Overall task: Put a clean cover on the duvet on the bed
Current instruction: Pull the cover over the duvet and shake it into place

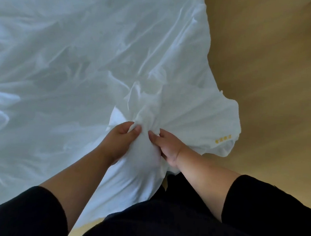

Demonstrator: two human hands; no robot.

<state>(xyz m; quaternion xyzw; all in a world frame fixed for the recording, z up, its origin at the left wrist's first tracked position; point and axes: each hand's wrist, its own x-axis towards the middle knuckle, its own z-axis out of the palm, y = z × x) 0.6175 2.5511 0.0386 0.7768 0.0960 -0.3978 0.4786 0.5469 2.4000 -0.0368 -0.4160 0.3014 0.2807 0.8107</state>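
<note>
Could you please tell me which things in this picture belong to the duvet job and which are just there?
Part of the job:
- thin white fabric duvet cover, spread over the bed
- bunched white corner of fabric with small yellow marks
- left hand and right hand, both gripping that corner

Just there:
- tan wooden floor
- person's black sleeves

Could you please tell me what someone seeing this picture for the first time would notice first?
Both hands meet at the centre: the left hand and right hand grip one bunched corner of white fabric, fingers curled into it. The rest of the white cover spreads rumpled across the upper left. A small yellow mark sits on the fabric's right edge, above the tan floor.
</note>
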